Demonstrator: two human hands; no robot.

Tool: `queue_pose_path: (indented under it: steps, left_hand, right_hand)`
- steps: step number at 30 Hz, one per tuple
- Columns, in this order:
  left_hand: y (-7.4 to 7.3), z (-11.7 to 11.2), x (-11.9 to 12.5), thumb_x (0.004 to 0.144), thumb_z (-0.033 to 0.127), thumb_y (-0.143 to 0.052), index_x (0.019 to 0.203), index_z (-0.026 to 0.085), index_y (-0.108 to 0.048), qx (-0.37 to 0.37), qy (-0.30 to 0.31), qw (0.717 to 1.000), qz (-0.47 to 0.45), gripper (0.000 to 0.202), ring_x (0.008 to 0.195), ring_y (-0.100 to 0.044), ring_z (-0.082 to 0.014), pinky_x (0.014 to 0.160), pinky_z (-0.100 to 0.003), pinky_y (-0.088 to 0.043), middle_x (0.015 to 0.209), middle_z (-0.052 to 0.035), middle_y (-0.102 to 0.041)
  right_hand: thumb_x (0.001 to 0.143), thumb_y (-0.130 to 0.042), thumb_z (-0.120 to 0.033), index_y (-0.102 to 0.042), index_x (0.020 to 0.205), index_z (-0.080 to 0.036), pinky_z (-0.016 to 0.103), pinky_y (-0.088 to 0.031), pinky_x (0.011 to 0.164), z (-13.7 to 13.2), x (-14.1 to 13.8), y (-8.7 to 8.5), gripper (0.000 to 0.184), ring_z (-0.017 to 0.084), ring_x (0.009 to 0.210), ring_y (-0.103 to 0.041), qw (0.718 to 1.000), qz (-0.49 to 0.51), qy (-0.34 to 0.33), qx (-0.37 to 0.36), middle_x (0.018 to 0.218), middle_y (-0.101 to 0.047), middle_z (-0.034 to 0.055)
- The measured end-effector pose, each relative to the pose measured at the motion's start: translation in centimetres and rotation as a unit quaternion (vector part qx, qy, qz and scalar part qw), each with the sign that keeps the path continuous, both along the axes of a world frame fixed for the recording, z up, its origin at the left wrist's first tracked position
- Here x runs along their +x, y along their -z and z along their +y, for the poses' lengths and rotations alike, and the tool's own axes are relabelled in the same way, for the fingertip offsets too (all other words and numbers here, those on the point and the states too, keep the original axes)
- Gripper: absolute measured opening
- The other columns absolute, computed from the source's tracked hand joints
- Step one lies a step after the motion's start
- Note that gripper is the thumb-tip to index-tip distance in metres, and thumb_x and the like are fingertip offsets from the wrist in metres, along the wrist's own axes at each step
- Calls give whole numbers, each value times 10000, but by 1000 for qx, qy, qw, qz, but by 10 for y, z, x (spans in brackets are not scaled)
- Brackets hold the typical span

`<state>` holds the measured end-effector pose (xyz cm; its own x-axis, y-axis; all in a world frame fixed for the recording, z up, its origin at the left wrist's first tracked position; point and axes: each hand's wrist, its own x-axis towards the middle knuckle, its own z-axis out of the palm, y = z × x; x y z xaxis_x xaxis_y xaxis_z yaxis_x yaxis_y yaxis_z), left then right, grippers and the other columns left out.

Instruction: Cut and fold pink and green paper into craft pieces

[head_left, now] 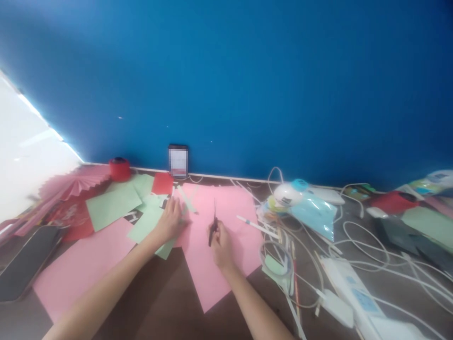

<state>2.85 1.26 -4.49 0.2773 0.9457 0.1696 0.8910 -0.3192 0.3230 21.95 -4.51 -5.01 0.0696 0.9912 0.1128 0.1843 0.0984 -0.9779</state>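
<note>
My right hand point(222, 248) is closed around the dark handles of a pair of scissors point(213, 231), whose thin blade points away from me over a pink sheet of paper point(237, 250). To the left, my left hand point(170, 221) reaches down with its fingers bent together, where pale green paper point(145, 227) meets the pink sheet. Blur hides what its fingertips hold, if anything. Just beyond them are a small black-and-white piece point(163, 203) and a narrow green strip point(187, 200). A red paper square point(163, 182) lies farther back.
At left are another pink sheet point(88, 264), a phone-like dark slab point(26, 262), a pleated pink paper fan point(78, 182) and a red tape roll point(119, 169). A phone point(178, 161) leans on the blue wall. Cables, a power strip point(354, 293) and a blue packet point(314, 215) crowd the right.
</note>
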Motion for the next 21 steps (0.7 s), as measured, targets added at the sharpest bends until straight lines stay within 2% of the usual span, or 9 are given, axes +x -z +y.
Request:
queue_pose_path:
  steps: [3,5,7,9,11,14,16,21]
  left_hand:
    - [-4,-5,-23,764,344,-531,1344,100,-236,-96,43,994,16,695,1321,-150,-390,985,-524,-280,1399,-253,-246]
    - [-15,-4,-30,734,311,-558,1320,114,-302,-134,25,990,42,669,1307,-188,-400,951,-491,-333,1389,-235,-274]
    - [-27,-2,-24,749,224,-522,1239,158,-417,-100,9,993,65,506,1275,-287,-346,940,-436,-361,1336,-180,-373]
    - [-35,0,-9,782,164,-460,1127,189,-508,-84,25,992,87,349,1154,-444,-274,900,-380,-401,1212,-136,-494]
    - [-35,0,8,785,189,-475,1066,186,-544,-70,7,992,108,289,1080,-491,-273,818,-364,-442,1157,-135,-527]
    - [-31,-2,22,814,133,-417,996,197,-573,-54,32,991,121,247,997,-536,-252,743,-341,-454,1062,-115,-578]
    - [-29,-2,20,816,84,-390,947,187,-581,-52,51,991,116,254,959,-553,-236,740,-327,-446,1015,-104,-599]
    - [-33,2,-5,796,41,-362,886,173,-573,-71,79,992,74,265,916,-564,-207,754,-293,-431,987,-87,-607]
  right_hand:
    - [802,-445,-295,-504,851,-205,236,-389,526,0,0,0,119,137,605,-494,1000,-7,-1,1,687,-531,-2]
    - [797,-452,-298,-504,851,-207,233,-382,514,0,0,-1,118,136,594,-488,1000,-9,-2,2,663,-519,-9]
    - [795,-460,-308,-504,851,-210,230,-374,499,0,0,-1,121,136,583,-484,1000,-11,-4,1,641,-507,-15]
    - [800,-454,-318,-504,850,-213,229,-367,486,0,0,-1,126,137,572,-481,1000,-13,-3,1,624,-497,-19]
    - [808,-443,-326,-504,854,-214,230,-363,477,0,1,-1,135,139,563,-480,1000,-15,-2,0,613,-493,-21]
    - [816,-436,-337,-504,860,-215,231,-360,469,-1,1,-1,147,139,549,-478,1000,-16,-3,-4,602,-493,-23]
    - [817,-438,-342,-504,859,-214,231,-359,467,-1,2,-1,150,137,542,-478,1000,-15,-5,-6,601,-496,-23]
    - [816,-442,-354,-504,871,-215,231,-360,465,0,1,0,162,138,542,-485,1000,-10,-10,-8,607,-503,-22]
